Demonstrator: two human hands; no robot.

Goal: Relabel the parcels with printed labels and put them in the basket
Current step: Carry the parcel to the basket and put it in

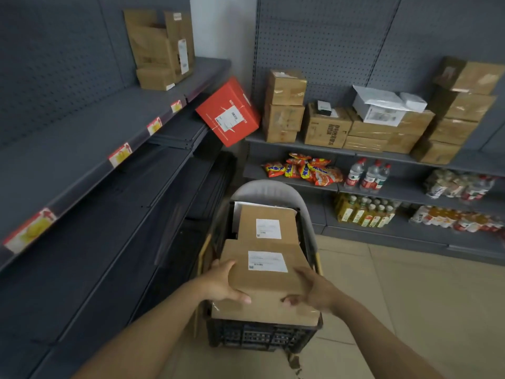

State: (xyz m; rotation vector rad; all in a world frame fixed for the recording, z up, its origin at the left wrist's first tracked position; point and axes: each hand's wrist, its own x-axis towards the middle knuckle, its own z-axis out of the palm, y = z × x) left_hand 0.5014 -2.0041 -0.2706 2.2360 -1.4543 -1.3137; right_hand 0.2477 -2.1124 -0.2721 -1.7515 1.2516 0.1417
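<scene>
A brown cardboard parcel (263,280) with a white printed label lies across the top of the black plastic basket (259,336) on the floor. My left hand (221,283) grips its left near corner, thumb on the near face. My right hand (314,291) grips its right near corner. Behind it in the basket lies a second brown parcel (267,224) with a white label, over a white flat item. A red box (228,112) with a white label leans tilted in the corner between the shelves.
Grey shelving runs along the left with brown boxes (161,47) on its upper shelf. The right-hand shelf (300,144) holds several stacked brown parcels and a white one (382,105); snack bags, water bottles and oil bottles sit below. A grey chair back (269,191) stands behind the basket. Tiled floor lies to the right.
</scene>
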